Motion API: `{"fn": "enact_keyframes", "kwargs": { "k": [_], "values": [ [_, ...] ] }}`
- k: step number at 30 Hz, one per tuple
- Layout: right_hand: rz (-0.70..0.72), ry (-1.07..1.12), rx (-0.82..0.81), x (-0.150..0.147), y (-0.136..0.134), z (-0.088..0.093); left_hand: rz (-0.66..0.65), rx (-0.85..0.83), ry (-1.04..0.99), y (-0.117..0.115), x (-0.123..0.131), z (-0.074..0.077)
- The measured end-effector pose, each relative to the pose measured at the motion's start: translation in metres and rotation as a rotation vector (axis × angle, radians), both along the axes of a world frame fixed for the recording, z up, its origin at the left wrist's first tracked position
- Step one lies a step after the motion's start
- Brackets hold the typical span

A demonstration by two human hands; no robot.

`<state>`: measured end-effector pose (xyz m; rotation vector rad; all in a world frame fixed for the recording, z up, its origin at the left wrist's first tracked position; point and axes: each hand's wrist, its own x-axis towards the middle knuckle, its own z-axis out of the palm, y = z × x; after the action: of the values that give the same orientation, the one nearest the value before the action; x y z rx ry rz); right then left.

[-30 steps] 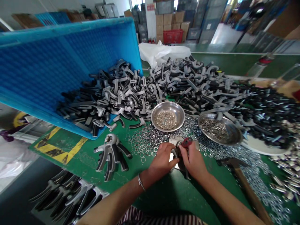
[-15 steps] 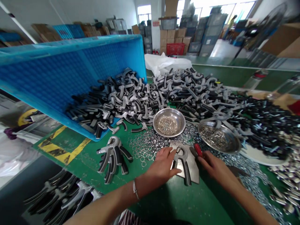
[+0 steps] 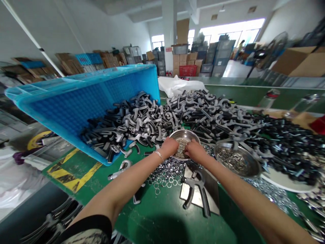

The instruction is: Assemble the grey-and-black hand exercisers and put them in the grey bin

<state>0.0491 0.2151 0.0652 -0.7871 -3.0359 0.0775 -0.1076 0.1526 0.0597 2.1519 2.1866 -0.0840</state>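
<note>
Both of my hands are down in a round steel bowl [image 3: 185, 133] of tiny brass-coloured metal parts [image 3: 181, 146]. My left hand [image 3: 169, 147] reaches in over the left rim, fingers curled down; my right hand [image 3: 195, 151] is at the right side, its fingers bunched together among the parts. Their fingertips are too small and hidden to show what they pinch. Nearer to me, a grey and black hand grip [image 3: 195, 189] with a spring at its top lies on a flat metal plate [image 3: 212, 198], touched by neither hand.
A blue crate [image 3: 76, 98] lies tipped on its side, spilling grip handles [image 3: 142, 118] across the bench. Loose metal rings [image 3: 165, 176] are scattered before the bowl. A second steel bowl [image 3: 232, 159] holds pins. Black parts [image 3: 286, 142] are heaped at the right.
Both hands have moved away from the hand grip and plate, forward into the steel bowl. The red-handled tool by my right hand is no longer visible. My view has tilted up.
</note>
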Motion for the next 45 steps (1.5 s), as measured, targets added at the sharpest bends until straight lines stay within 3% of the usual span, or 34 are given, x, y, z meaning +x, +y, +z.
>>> {"fn": "enact_keyframes", "kwargs": {
  "k": [4,10,14,18,21,25,27,28,30,32,37,45],
  "values": [
    [-0.031,-0.033,-0.054,-0.006,0.009,-0.019,0.02,-0.012,-0.04,-0.002,-0.005,-0.002],
    [-0.146,0.058,-0.144,-0.007,0.005,-0.031,0.064,0.033,-0.119,0.001,-0.01,-0.007],
    [-0.209,0.184,-0.264,-0.011,0.007,-0.031,0.107,0.104,-0.184,-0.002,-0.008,-0.006],
    [-0.256,0.383,-0.438,-0.006,0.011,-0.019,0.125,0.195,-0.267,-0.013,-0.004,-0.001],
    [-0.277,0.548,-0.604,0.015,0.0,-0.006,0.126,0.241,-0.339,-0.022,-0.004,-0.001],
    [-0.295,0.694,-0.819,0.078,-0.044,-0.001,0.167,0.266,-0.44,-0.032,-0.003,0.001],
    [-0.341,0.747,-0.951,0.118,-0.071,-0.009,0.18,0.29,-0.488,-0.043,0.007,0.003],
    [-0.412,0.822,-1.115,0.137,-0.084,-0.015,0.169,0.296,-0.522,-0.051,0.016,0.003],
    [-0.556,0.944,-1.361,0.169,-0.107,-0.028,0.094,0.279,-0.621,-0.072,0.04,0.0],
    [-0.673,1.031,-1.5,0.187,-0.125,-0.04,-0.023,0.245,-0.71,-0.092,0.066,-0.008],
    [-0.733,1.072,-1.519,0.185,-0.142,-0.054,-0.065,0.221,-0.508,-0.114,0.104,-0.032],
    [-0.666,0.971,-1.536,0.183,-0.137,-0.049,-0.186,0.295,-0.278,-0.116,0.107,-0.042]
  ]
}}
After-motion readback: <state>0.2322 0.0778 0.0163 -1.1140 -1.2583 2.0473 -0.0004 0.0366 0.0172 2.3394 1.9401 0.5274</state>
